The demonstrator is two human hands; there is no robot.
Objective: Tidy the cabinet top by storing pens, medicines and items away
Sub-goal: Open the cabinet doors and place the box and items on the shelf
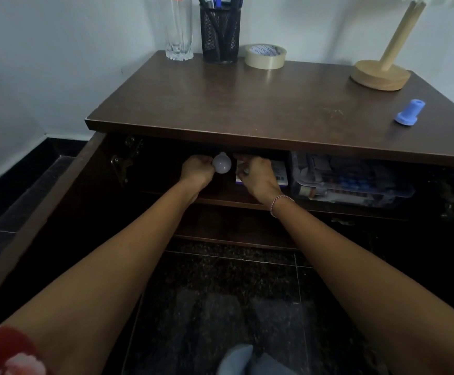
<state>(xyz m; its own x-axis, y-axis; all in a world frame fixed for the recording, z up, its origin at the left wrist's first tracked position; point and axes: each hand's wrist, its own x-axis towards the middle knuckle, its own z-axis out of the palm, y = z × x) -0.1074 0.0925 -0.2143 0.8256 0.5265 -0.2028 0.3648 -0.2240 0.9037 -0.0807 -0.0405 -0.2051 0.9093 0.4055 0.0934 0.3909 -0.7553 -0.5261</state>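
Both my hands reach into the open dark wooden cabinet (pixel 247 104), just under its top. My left hand (pixel 197 171) grips a white light bulb (pixel 222 163) by its base. Right beside the bulb, my right hand (pixel 258 175) holds a white and blue box (pixel 280 175) on the upper shelf, fingers curled over its top edge. On the cabinet top stand a black mesh pen holder (pixel 220 33) full of pens, a roll of tape (pixel 265 56), a tall glass (pixel 179 28) and a small blue plastic piece (pixel 409 112).
A clear plastic container (pixel 355 182) packed with small items fills the shelf to the right of the box. A wooden lamp base (pixel 381 74) stands at the back right of the top. The left cabinet door (pixel 44 212) hangs open. Dark tiled floor lies below.
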